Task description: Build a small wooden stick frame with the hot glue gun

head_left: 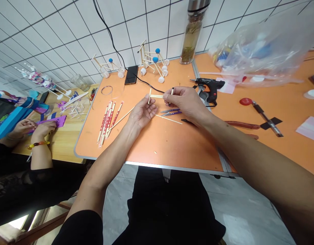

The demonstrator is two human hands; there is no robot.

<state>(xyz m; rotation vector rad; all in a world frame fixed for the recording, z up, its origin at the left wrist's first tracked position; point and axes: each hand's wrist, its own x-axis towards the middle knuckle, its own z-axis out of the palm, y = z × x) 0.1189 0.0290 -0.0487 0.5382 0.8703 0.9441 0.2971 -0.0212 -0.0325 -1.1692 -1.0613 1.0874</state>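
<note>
Between my two hands is a small frame of cut chopstick pieces (157, 96), shaped roughly like an H lying on its side. My left hand (144, 110) pinches its left crosspiece between thumb and fingers, palm partly turned up. At the right crosspiece, which has dark ends, my right hand (182, 100) closes thumb and fingertips on the frame. Purple-handled scissors (172, 112) lie on the orange table just below the hands, partly hidden by my right hand. A loose chopstick (169, 119) rests beside them.
Wrapped chopsticks (107, 122) lie at left. Behind stand two stick models with blue balls (157, 59), a phone (131, 75) and a glass bottle (191, 37). At right are a glue gun (210, 86), a pen (267, 119) and a plastic bag (269, 44). Another person's hands (43, 131) work at far left.
</note>
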